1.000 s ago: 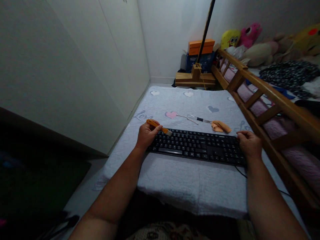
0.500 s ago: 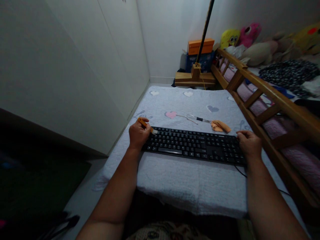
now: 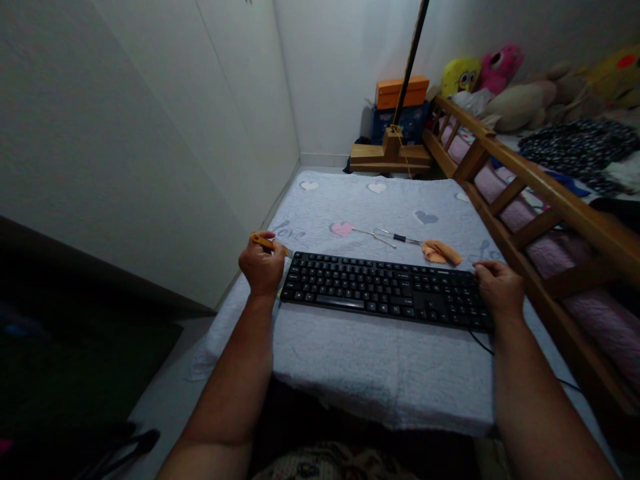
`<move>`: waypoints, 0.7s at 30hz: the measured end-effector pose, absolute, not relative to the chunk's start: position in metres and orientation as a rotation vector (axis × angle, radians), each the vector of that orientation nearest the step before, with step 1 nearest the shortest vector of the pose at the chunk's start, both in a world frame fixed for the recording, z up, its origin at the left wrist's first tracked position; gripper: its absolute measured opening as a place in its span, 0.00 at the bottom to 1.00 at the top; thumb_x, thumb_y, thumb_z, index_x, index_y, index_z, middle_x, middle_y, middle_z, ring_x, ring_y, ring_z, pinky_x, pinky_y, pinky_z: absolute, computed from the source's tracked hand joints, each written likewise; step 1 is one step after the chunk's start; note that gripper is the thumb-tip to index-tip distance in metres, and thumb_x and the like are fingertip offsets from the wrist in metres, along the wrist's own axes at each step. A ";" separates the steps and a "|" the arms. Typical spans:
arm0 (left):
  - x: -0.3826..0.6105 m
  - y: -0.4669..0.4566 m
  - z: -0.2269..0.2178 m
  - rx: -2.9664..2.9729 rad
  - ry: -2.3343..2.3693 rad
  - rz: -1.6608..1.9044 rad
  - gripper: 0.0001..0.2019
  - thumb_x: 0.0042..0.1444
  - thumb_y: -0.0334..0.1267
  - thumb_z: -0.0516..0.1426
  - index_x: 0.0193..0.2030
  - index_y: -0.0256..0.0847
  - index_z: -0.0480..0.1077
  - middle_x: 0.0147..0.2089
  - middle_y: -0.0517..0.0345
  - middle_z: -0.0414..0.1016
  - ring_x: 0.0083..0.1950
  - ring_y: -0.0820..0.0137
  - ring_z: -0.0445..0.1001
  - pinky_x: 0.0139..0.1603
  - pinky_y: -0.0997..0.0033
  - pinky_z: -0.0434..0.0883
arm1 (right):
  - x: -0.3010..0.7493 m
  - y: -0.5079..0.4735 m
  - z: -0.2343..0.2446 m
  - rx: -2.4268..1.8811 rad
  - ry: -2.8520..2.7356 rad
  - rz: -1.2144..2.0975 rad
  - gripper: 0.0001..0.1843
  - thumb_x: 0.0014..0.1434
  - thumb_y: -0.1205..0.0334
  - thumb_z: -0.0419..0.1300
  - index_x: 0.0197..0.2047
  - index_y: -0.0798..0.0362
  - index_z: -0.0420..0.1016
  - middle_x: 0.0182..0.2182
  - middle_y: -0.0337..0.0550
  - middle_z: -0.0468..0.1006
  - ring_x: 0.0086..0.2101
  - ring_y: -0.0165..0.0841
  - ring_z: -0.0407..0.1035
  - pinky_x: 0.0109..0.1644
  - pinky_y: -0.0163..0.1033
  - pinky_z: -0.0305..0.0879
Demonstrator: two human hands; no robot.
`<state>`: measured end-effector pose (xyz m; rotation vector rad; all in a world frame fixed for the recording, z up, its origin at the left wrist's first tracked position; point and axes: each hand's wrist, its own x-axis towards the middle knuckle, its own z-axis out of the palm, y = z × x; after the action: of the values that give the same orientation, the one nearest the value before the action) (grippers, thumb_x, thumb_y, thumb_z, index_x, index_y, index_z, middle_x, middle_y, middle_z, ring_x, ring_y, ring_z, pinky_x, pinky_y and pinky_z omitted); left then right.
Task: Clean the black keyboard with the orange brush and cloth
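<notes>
A black keyboard (image 3: 385,291) lies across a pale quilted cover with heart prints (image 3: 380,200). My left hand (image 3: 261,268) is closed round a small orange-handled brush (image 3: 265,243), just off the keyboard's left end, bristles pointing toward the keys. My right hand (image 3: 497,287) rests curled on the keyboard's right end, fingers gripping its far edge.
Beyond the keyboard lie a thin metal tool with a black handle (image 3: 397,237) and a folded orange cloth (image 3: 441,252). A wooden bed rail (image 3: 530,180) runs along the right, with plush toys (image 3: 480,73) behind. White cabinet doors (image 3: 150,133) stand on the left. The keyboard cable (image 3: 483,344) trails right.
My left hand has swept the brush leftward, from over the keyboard's upper left keys to just past its left end. My right hand has stayed on the right end.
</notes>
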<state>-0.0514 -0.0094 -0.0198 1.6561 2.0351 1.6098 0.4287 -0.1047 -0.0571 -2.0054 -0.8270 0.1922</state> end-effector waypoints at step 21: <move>-0.014 -0.004 -0.031 1.670 1.441 1.335 0.10 0.55 0.46 0.65 0.36 0.41 0.76 0.31 0.59 0.78 0.31 0.67 0.77 0.37 0.68 0.74 | 0.419 -0.105 -0.045 -2.004 -0.782 0.215 0.13 0.42 0.53 0.60 0.29 0.50 0.79 0.25 0.44 0.79 0.32 0.42 0.72 0.42 0.46 0.68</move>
<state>-0.0143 -0.0039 -0.0308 1.6696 1.4414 1.3353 0.4186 -0.1053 -0.0452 -2.0038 -0.7821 0.2146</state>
